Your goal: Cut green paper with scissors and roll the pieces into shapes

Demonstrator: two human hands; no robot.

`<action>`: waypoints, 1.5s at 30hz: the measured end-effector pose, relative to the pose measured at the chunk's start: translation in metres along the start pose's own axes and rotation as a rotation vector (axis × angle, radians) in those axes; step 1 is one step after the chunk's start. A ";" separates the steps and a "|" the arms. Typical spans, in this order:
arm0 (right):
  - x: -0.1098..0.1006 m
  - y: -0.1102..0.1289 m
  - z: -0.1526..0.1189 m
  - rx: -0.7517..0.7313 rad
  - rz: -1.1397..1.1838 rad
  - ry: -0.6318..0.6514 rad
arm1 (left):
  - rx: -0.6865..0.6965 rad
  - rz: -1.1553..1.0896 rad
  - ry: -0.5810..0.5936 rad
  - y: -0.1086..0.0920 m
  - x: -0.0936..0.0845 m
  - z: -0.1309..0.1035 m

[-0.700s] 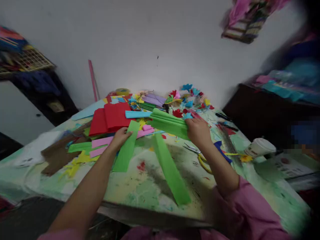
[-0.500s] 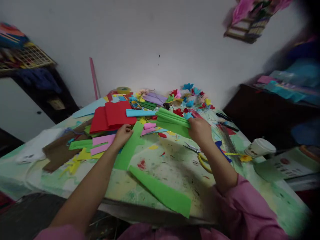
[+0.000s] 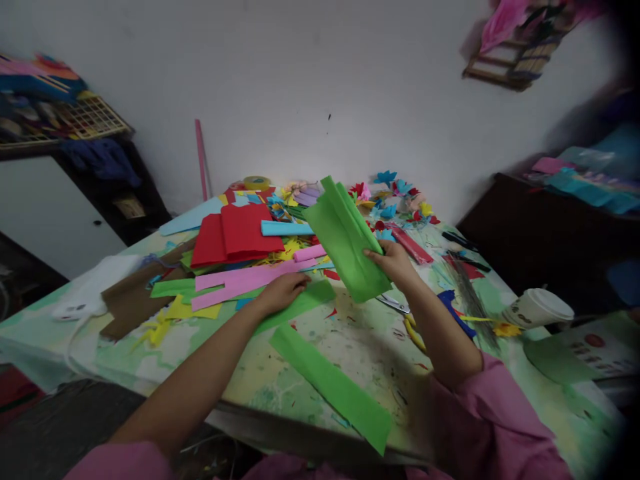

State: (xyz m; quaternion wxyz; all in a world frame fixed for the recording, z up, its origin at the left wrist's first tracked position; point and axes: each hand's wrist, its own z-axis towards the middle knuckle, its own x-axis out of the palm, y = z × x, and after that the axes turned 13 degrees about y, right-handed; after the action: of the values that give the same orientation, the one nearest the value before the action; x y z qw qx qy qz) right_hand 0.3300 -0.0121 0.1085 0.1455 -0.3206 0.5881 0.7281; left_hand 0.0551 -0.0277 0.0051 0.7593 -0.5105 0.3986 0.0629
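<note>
My right hand [image 3: 395, 264] is closed on the lower right edge of a folded sheet of green crepe paper [image 3: 345, 240], held up over the table with its layers fanned at the top. My left hand [image 3: 284, 293], fingers curled, grips a green paper strip [image 3: 313, 300] lying on the table; part of the strip is hidden under the hand. Closer to me, another green paper strip [image 3: 335, 387] lies slanted by the table edge. Pink paper strips [image 3: 245, 280] are just beyond my left hand. Scissors [image 3: 413, 327] with yellow handles lie partly behind my right forearm.
Red folded paper [image 3: 237, 233] and a light blue roll [image 3: 285, 229] lie further back, with paper flowers [image 3: 387, 193] near the wall. At right stand a white cup [image 3: 537, 308] and a bundle of thin wires [image 3: 470, 293]. A white power strip [image 3: 95, 287] is at left.
The green crepe paper in my right hand has swung from nearly level to upright, showing its broad face. My left hand has moved right, and the strip under it has turned flatter.
</note>
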 end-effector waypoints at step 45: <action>0.070 0.029 0.018 0.056 -0.826 -0.109 | -0.355 -1.475 -0.356 -0.018 0.018 0.013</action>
State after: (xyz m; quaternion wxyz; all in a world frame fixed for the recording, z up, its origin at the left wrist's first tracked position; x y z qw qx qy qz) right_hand 0.2551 -0.0148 0.0882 0.4651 -0.4865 0.4208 0.6082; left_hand 0.0830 -0.0308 0.0080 0.5642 -0.7397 -0.1880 -0.3148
